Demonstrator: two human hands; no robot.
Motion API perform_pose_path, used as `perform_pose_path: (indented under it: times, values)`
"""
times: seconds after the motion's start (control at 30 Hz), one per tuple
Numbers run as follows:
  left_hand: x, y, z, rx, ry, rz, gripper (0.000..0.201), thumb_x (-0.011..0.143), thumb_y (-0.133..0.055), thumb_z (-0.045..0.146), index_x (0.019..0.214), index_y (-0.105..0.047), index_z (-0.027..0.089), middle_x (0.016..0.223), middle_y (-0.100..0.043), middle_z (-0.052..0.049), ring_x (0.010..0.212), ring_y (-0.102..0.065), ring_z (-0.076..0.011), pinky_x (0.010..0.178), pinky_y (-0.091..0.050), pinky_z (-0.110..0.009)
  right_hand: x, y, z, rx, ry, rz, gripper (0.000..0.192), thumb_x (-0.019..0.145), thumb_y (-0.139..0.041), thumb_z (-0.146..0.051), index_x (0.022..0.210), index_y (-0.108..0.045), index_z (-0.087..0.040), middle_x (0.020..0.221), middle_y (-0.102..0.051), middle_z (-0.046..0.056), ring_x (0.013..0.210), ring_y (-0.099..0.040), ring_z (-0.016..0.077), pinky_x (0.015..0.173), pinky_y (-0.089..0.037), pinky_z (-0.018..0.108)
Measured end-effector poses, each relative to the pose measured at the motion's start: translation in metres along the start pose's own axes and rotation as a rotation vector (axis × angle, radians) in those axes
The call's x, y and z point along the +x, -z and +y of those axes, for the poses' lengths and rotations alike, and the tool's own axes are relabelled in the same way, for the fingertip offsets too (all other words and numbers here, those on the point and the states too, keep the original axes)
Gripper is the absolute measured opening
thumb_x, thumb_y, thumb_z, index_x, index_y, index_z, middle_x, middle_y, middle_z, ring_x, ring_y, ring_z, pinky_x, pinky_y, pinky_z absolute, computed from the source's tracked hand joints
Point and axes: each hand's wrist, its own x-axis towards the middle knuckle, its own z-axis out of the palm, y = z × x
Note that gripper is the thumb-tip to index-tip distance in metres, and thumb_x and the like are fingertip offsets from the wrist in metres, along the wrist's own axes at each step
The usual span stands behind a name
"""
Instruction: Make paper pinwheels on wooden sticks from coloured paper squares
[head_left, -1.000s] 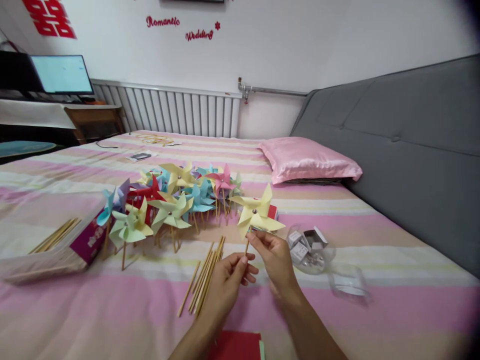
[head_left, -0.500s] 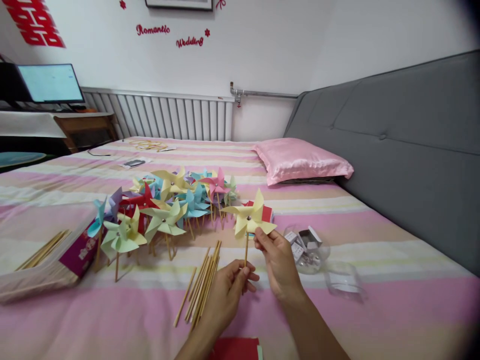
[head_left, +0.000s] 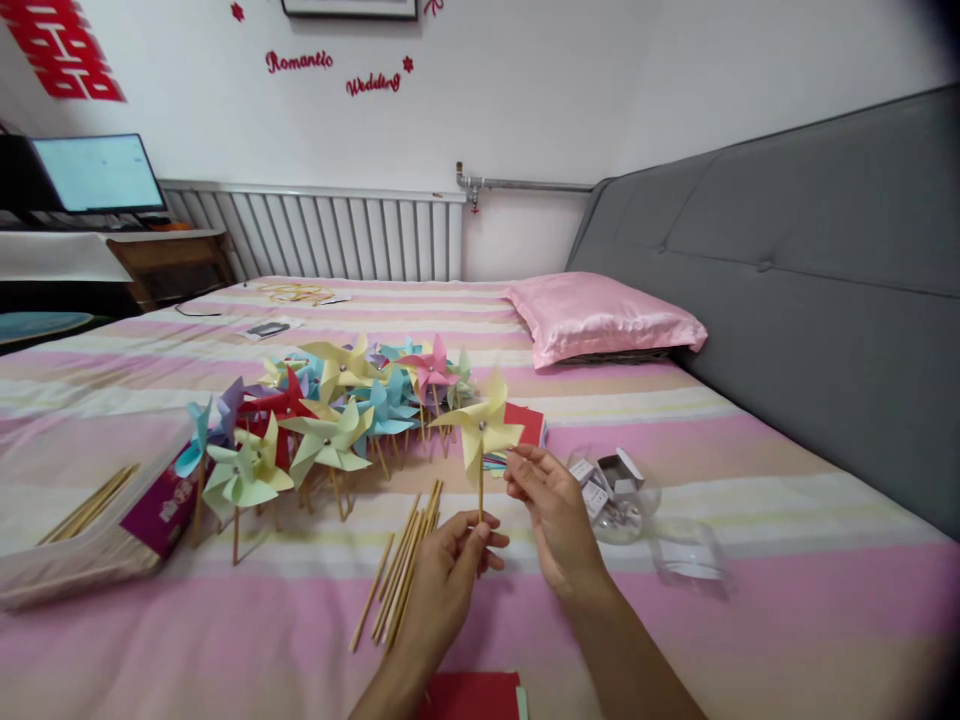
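Note:
My left hand [head_left: 459,565] is closed round the wooden stick of a pale yellow paper pinwheel [head_left: 484,427], which stands upright. The top blade looks blurred. Just right of the blades is my right hand [head_left: 553,512], its fingers loosely bent and holding nothing. Left of my left hand lies a bundle of loose wooden sticks [head_left: 405,575]. Beyond it stands a crowd of finished paper pinwheels [head_left: 330,437] in green, yellow, blue, red, pink and purple.
On the left lies a clear plastic package [head_left: 97,570] with sticks. Clear tubs [head_left: 622,500] with small boxes sit right of my right hand. Red paper [head_left: 529,424] lies behind the pinwheel, and a red sheet [head_left: 472,697] in front. A pink pillow [head_left: 600,318] rests by the grey headboard [head_left: 810,270].
The pinwheel has shifted slightly left and its blades have turned. My right hand's fingertips have come away from a blade. My left hand keeps its hold on the stick.

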Motion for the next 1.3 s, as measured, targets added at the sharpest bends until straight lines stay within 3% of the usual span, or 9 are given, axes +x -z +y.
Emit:
perform_pose_path:
  times: [0.07, 0.17, 0.33, 0.6, 0.73, 0.83, 0.93, 1.13, 1.3]
  values:
    - [0.001, 0.002, 0.001, -0.013, 0.008, 0.061, 0.03, 0.078, -0.058, 0.041, 0.088, -0.063, 0.013, 0.076, -0.07, -0.009, 0.061, -0.062, -0.0161, 0.058, -0.045, -0.026, -0.002, -0.002, 0.0, -0.047, 0.009, -0.015, 0.031, 0.063, -0.074, -0.037, 0.079, -0.058, -0.016, 0.061, -0.056, -0.004, 0.054, -0.049, 0.0091, 0.058, -0.041, 0.024]
    - [0.001, 0.005, 0.0, -0.012, 0.012, 0.109, 0.031, 0.075, -0.061, 0.04, 0.089, -0.065, 0.013, 0.077, -0.071, -0.01, 0.064, -0.064, -0.0174, 0.06, -0.047, -0.026, -0.006, -0.002, -0.001, -0.156, 0.153, -0.002, 0.026, 0.066, -0.072, -0.036, 0.073, -0.057, -0.016, 0.062, -0.055, -0.003, 0.058, -0.05, 0.0104, 0.058, -0.042, 0.024]
    - [0.0, 0.006, -0.001, 0.067, -0.037, 0.117, 0.03, 0.075, -0.061, 0.039, 0.091, -0.067, 0.014, 0.078, -0.071, -0.01, 0.066, -0.065, -0.0188, 0.063, -0.05, -0.029, -0.008, 0.002, -0.007, -0.332, 0.377, 0.061, 0.024, 0.07, -0.069, -0.033, 0.085, -0.063, -0.015, 0.078, -0.063, 0.004, 0.068, -0.055, 0.0144, 0.063, -0.045, 0.028]
    - [-0.004, 0.001, 0.001, 0.18, -0.077, 0.087, 0.029, 0.077, -0.059, 0.037, 0.093, -0.068, 0.015, 0.08, -0.071, -0.01, 0.067, -0.066, -0.0205, 0.063, -0.052, -0.03, -0.006, 0.005, -0.005, -0.445, 0.415, 0.234, 0.027, 0.067, -0.07, -0.036, 0.082, -0.069, -0.014, 0.073, -0.066, 0.005, 0.059, -0.052, 0.0132, 0.055, -0.043, 0.027]
    - [-0.006, 0.0, 0.002, 0.152, -0.061, 0.043, 0.031, 0.079, -0.057, 0.038, 0.095, -0.067, 0.014, 0.081, -0.071, -0.01, 0.067, -0.066, -0.0194, 0.065, -0.052, -0.03, -0.009, 0.002, -0.008, -0.52, 0.456, 0.253, 0.025, 0.069, -0.069, -0.036, 0.081, -0.07, -0.014, 0.068, -0.065, 0.003, 0.055, -0.049, 0.0126, 0.054, -0.042, 0.026]
    - [-0.007, -0.001, 0.003, 0.12, -0.038, 0.007, 0.032, 0.08, -0.056, 0.038, 0.097, -0.067, 0.013, 0.081, -0.071, -0.01, 0.066, -0.065, -0.0177, 0.063, -0.05, -0.028, -0.012, -0.001, -0.008, -0.614, 0.508, 0.239, 0.02, 0.071, -0.066, -0.035, 0.069, -0.067, -0.015, 0.057, -0.056, -0.001, 0.053, -0.045, 0.0117, 0.053, -0.038, 0.025]
    - [-0.007, -0.003, 0.002, 0.06, -0.024, -0.026, 0.032, 0.08, -0.056, 0.038, 0.096, -0.066, 0.013, 0.08, -0.071, -0.01, 0.064, -0.064, -0.0158, 0.06, -0.048, -0.025, -0.014, -0.002, -0.006, -0.645, 0.534, 0.226, 0.02, 0.071, -0.066, -0.033, 0.063, -0.064, -0.015, 0.054, -0.052, -0.002, 0.052, -0.043, 0.0109, 0.052, -0.037, 0.024]
    - [-0.003, -0.002, 0.003, -0.176, 0.062, -0.045, 0.031, 0.078, -0.06, 0.038, 0.092, -0.065, 0.01, 0.076, -0.071, -0.01, 0.058, -0.062, -0.013, 0.055, -0.042, -0.022, -0.017, -0.004, -0.002, -0.548, 0.579, 0.204, 0.017, 0.07, -0.069, -0.03, 0.077, -0.067, -0.016, 0.063, -0.06, 0.0, 0.055, -0.048, 0.0111, 0.056, -0.042, 0.024]
    - [-0.003, 0.0, 0.008, -0.306, 0.111, -0.059, 0.029, 0.078, -0.06, 0.037, 0.089, -0.063, 0.01, 0.077, -0.071, -0.011, 0.057, -0.062, -0.0123, 0.055, -0.041, -0.022, -0.015, -0.001, -0.006, -0.472, 0.529, 0.187, 0.021, 0.074, -0.065, -0.034, 0.063, -0.057, -0.016, 0.057, -0.052, -0.002, 0.056, -0.046, 0.0111, 0.057, -0.039, 0.024]
